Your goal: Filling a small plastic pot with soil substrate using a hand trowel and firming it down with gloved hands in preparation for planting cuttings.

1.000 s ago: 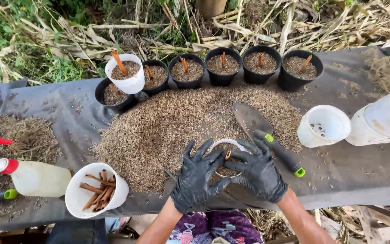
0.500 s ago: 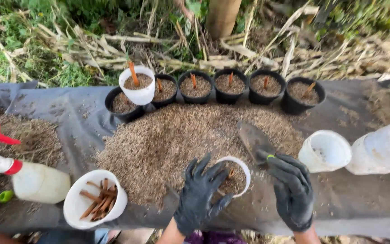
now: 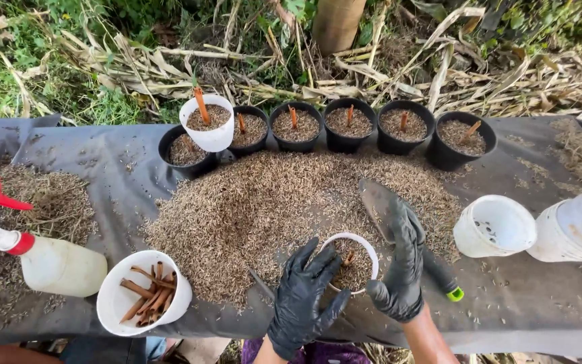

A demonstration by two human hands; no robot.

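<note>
A white pot (image 3: 350, 263) beside the husk pile (image 3: 264, 209) is flanked by the open left hand (image 3: 302, 300); a trowel (image 3: 399, 229) is touched by the right hand (image 3: 402, 266), grip unclear.

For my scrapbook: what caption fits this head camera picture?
Black-gloved left hand and right hand cup a white pot of husk mix beside a trowel.

Grey sheet (image 3: 122, 195) w/ husk heap (image 3: 257, 202), filled pots (image 3: 348, 125) (back row), spray bottle (image 3: 48, 263), trowel (image 3: 385, 209).
</note>
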